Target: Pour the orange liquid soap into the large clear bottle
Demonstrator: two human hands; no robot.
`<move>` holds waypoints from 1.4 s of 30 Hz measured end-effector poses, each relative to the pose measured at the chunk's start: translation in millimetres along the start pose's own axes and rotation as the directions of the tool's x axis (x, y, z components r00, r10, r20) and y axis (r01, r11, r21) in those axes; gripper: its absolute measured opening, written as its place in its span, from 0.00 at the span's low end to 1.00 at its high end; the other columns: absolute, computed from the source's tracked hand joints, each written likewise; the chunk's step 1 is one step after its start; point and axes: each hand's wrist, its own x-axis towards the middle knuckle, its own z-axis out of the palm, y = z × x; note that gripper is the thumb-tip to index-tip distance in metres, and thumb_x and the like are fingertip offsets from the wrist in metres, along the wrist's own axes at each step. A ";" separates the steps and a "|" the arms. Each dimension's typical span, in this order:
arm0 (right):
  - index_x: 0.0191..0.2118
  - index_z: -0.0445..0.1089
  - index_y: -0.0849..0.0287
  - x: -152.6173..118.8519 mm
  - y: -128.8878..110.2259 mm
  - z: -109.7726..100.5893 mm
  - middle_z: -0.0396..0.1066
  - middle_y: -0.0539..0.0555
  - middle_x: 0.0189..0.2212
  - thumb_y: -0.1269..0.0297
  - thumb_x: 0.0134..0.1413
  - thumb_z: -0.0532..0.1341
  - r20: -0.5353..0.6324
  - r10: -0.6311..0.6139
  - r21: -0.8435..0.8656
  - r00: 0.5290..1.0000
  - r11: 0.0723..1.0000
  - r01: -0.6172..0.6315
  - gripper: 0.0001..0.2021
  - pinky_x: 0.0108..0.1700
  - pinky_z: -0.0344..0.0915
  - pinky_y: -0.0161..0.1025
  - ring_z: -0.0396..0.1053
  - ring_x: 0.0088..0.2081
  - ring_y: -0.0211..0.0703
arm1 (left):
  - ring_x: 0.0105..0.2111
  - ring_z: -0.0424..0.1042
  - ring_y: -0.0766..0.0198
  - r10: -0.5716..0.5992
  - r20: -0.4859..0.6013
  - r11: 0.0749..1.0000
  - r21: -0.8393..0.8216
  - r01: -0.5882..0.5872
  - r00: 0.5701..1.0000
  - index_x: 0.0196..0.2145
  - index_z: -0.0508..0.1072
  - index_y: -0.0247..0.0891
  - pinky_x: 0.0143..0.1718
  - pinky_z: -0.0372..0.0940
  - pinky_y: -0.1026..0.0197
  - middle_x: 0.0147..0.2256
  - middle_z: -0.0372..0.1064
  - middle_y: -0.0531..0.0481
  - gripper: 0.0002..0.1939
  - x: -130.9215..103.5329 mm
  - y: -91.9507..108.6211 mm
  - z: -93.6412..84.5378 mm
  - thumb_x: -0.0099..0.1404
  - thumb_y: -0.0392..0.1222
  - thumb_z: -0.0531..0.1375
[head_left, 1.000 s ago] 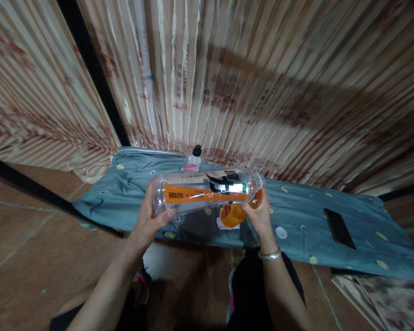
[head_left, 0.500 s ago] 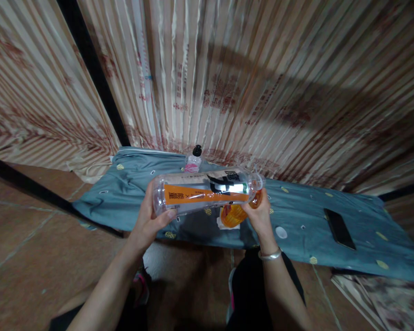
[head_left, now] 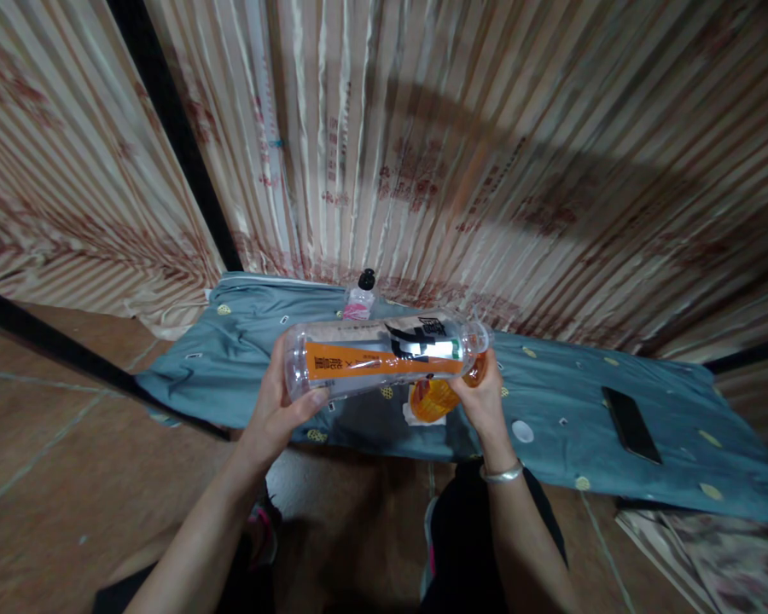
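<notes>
A clear plastic bottle (head_left: pixel 384 354) with an orange, white and black label lies nearly level in the air, its mouth toward the right. My left hand (head_left: pixel 285 396) is closed around its base end. Behind and below it stands a bottle of orange liquid (head_left: pixel 433 400), partly hidden, on a white folded tissue (head_left: pixel 416 418). My right hand (head_left: pixel 480 388), with a silver bangle on the wrist, is closed around the upper part of the orange bottle, close to the clear bottle's mouth. How the two mouths meet is hard to make out.
A pump bottle (head_left: pixel 359 297) with a black top stands at the back of the blue-green cloth (head_left: pixel 550 401). A white cap (head_left: pixel 522 431) and a black phone (head_left: pixel 631 425) lie to the right. Striped curtains (head_left: pixel 422 153) hang behind; a dark pole (head_left: pixel 172 128) slants at left.
</notes>
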 end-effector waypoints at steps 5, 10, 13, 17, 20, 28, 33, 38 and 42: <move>0.45 0.68 0.54 0.1 1.3 0.0 0.78 0.53 0.43 0.59 0.38 0.74 0.007 0.005 0.007 1.000 1.000 -0.005 0.26 0.54 0.72 0.50 0.76 0.44 0.51 | 0.57 0.75 0.38 0.005 0.006 1.000 0.004 -0.005 1.000 0.61 0.67 0.39 0.60 0.71 0.40 0.54 0.76 0.41 0.39 0.8 2.3 0.4 0.54 0.53 0.71; 0.46 0.68 0.55 -0.2 0.7 0.2 0.77 0.54 0.43 0.58 0.38 0.74 -0.002 0.007 0.010 1.000 1.000 -0.007 0.26 0.53 0.72 0.50 0.76 0.45 0.52 | 0.56 0.76 0.39 0.022 0.006 1.000 0.012 -0.022 1.000 0.61 0.68 0.39 0.60 0.71 0.41 0.54 0.76 0.41 0.40 1.3 1.7 0.2 0.55 0.54 0.71; 0.47 0.69 0.55 -0.3 1.3 -0.3 0.77 0.54 0.43 0.58 0.38 0.73 0.004 0.009 0.003 1.000 1.000 -0.009 0.27 0.53 0.71 0.50 0.76 0.44 0.51 | 0.54 0.77 0.41 0.042 0.005 0.999 0.006 -0.042 0.999 0.62 0.68 0.39 0.57 0.73 0.41 0.52 0.77 0.41 0.42 2.0 0.6 0.4 0.54 0.56 0.72; 0.48 0.69 0.55 0.1 4.4 -0.8 0.77 0.53 0.43 0.59 0.38 0.73 0.015 -0.003 0.007 1.000 1.000 0.003 0.27 0.53 0.71 0.49 0.75 0.44 0.50 | 0.53 0.78 0.40 0.050 0.017 0.999 0.021 -0.050 0.999 0.65 0.67 0.39 0.57 0.73 0.39 0.52 0.77 0.41 0.44 2.8 1.1 1.1 0.54 0.56 0.71; 0.48 0.69 0.55 0.6 5.8 -0.5 0.77 0.53 0.42 0.59 0.38 0.73 0.008 -0.009 0.008 1.000 1.000 0.009 0.27 0.52 0.72 0.49 0.76 0.44 0.50 | 0.53 0.78 0.40 0.063 0.012 0.997 0.031 -0.064 0.998 0.65 0.67 0.39 0.57 0.73 0.37 0.52 0.76 0.41 0.43 3.0 1.7 1.2 0.55 0.56 0.71; 0.46 0.69 0.55 0.5 2.6 -0.1 0.78 0.53 0.43 0.60 0.37 0.74 0.006 0.002 0.006 1.000 1.000 -0.002 0.27 0.53 0.73 0.50 0.76 0.45 0.51 | 0.55 0.77 0.38 0.084 0.006 0.996 0.028 -0.084 0.996 0.63 0.69 0.39 0.57 0.73 0.38 0.53 0.76 0.40 0.42 2.9 -2.2 -1.2 0.54 0.58 0.71; 0.45 0.68 0.54 0.3 2.7 -1.1 0.78 0.53 0.43 0.59 0.38 0.74 0.010 -0.002 0.000 1.000 1.000 0.002 0.25 0.54 0.73 0.51 0.77 0.44 0.51 | 0.54 0.78 0.40 0.081 0.003 0.997 0.006 -0.081 0.997 0.63 0.69 0.39 0.56 0.74 0.39 0.52 0.77 0.40 0.43 2.6 -1.4 0.0 0.54 0.57 0.72; 0.44 0.68 0.54 0.4 1.8 0.1 0.77 0.53 0.42 0.57 0.37 0.74 -0.004 -0.007 0.001 1.000 1.000 0.007 0.25 0.53 0.72 0.50 0.76 0.42 0.50 | 0.53 0.78 0.40 0.076 0.015 0.997 0.010 -0.077 0.997 0.64 0.68 0.39 0.56 0.74 0.38 0.52 0.77 0.40 0.43 2.6 1.6 1.4 0.54 0.56 0.72; 0.46 0.69 0.54 0.6 1.6 -0.1 0.78 0.53 0.42 0.58 0.37 0.74 0.012 0.003 0.001 1.000 1.000 -0.003 0.27 0.53 0.72 0.51 0.76 0.43 0.51 | 0.56 0.77 0.39 0.073 0.012 0.997 0.030 -0.073 0.997 0.63 0.68 0.39 0.57 0.73 0.38 0.54 0.76 0.40 0.43 2.1 0.2 0.0 0.54 0.57 0.71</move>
